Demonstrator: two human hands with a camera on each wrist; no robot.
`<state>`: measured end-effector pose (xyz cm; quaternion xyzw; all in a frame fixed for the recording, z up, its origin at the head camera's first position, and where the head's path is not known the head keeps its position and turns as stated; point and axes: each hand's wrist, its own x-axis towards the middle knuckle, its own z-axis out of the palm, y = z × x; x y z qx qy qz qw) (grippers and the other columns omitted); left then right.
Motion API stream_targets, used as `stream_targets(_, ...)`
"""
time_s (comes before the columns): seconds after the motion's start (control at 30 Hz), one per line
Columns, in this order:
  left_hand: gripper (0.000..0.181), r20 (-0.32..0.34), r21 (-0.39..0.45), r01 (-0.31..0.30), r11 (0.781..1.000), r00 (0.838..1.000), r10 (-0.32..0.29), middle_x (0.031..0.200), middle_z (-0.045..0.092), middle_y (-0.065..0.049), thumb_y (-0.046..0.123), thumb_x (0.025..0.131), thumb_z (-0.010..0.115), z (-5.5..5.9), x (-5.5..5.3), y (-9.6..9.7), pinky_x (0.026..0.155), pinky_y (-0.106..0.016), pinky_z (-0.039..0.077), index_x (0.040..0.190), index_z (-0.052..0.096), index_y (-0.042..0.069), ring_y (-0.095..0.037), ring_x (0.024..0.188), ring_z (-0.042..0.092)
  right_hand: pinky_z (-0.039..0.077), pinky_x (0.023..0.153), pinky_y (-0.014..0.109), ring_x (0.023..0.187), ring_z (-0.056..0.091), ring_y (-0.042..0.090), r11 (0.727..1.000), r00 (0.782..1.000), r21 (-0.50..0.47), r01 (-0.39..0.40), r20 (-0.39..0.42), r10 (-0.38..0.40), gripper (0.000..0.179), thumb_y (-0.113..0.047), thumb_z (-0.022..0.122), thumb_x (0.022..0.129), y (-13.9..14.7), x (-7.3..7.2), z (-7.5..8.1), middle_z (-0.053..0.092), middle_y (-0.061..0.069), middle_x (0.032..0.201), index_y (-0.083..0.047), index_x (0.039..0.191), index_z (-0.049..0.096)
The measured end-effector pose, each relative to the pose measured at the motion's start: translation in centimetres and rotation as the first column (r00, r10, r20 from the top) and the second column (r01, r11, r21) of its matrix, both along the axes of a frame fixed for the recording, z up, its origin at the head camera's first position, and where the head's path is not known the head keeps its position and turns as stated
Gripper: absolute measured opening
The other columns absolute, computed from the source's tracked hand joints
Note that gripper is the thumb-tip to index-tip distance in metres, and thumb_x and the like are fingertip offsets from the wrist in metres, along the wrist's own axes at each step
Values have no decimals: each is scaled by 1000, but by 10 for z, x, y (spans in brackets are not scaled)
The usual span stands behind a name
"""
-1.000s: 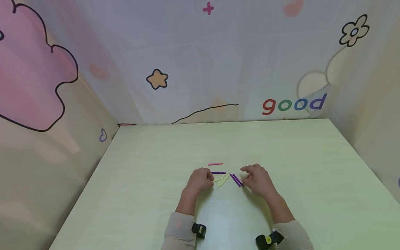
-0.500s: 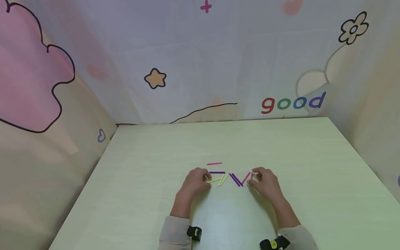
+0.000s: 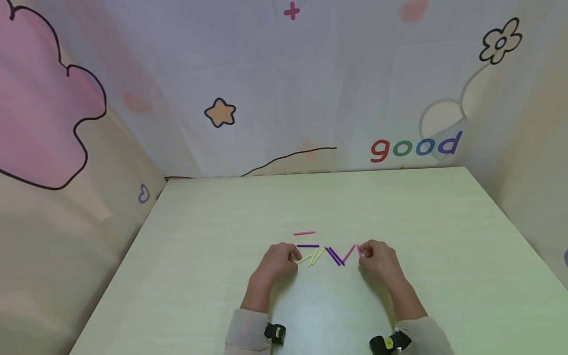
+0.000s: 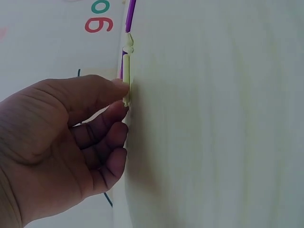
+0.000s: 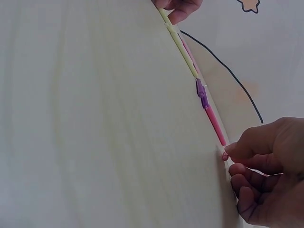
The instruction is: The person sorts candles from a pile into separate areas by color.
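Note:
In the head view my left hand (image 3: 276,261) pinches the near end of a pale yellow stick (image 3: 304,259); the left wrist view has thumb and forefinger on this yellow stick (image 4: 126,69). Right of it, two more yellow sticks (image 3: 318,257) lean side by side, then two parallel purple sticks (image 3: 335,256) slant the other way. A slanted pink stick (image 3: 349,253) meets their lower ends. My right hand (image 3: 380,259) pinches another pink stick (image 3: 359,251), its lower part hidden by the fingers. In the right wrist view that pink stick (image 5: 225,156) appears end-on at the fingertips.
A purple stick (image 3: 308,245) lies crosswise just behind the yellow ones, and a pink stick (image 3: 304,233) lies farther back. All rest on a pale green table (image 3: 222,212). A printed cloth backdrop (image 3: 275,98) borders the table's back and sides.
My right hand has moved right, uncovering the slanted pink stick and turning the one it pinches. My left hand has shifted slightly left, and its yellow stick now lies more slanted.

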<state>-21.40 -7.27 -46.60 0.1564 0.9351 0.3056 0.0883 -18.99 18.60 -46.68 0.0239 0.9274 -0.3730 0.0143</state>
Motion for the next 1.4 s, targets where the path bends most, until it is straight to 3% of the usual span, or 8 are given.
stream_targets(0.2,17,3,5,-22,1000,1000,22,67,50,2,5,71,73,1,1,3,59,-27,39,86,67,7,-12,63,46,41,65,37,72,51,24,999,1000,44,24,-10,-23,25,-9,69,76,-1,-1,-1,55,7,77,6,94,61)
stream_targets(0.47,17,3,30,6,1000,1000,-7,68,56,0,-4,69,64,0,-2,4,59,-25,40,82,67,6,-11,63,48,38,58,32,67,48,22,999,998,33,37,-44,-35,16,2,55,74,-1,-3,-2,56,4,70,4,86,66)
stream_targets(0.77,18,2,42,23,999,1000,-23,64,54,2,-4,69,62,5,1,4,55,-24,39,82,67,7,-10,58,46,38,59,32,69,49,22,999,999,0,43,-9,-43,16,-1,57,75,-1,0,-2,55,3,71,4,88,65)
stream_targets(0.93,17,-9,71,22,997,1000,-21,65,53,2,-2,69,63,11,3,5,54,-25,39,83,67,5,-9,58,46,38,60,32,68,50,22,998,998,-13,55,-34,-55,16,-2,58,75,0,0,-3,56,2,70,3,88,65)
stream_targets(1.4,17,-64,118,-66,991,995,73,65,53,3,1,70,60,6,7,-36,55,-27,40,85,67,5,-11,60,48,40,61,34,69,52,22,999,998,-15,50,-38,-51,18,-1,61,74,0,-1,-6,58,3,72,4,90,65)
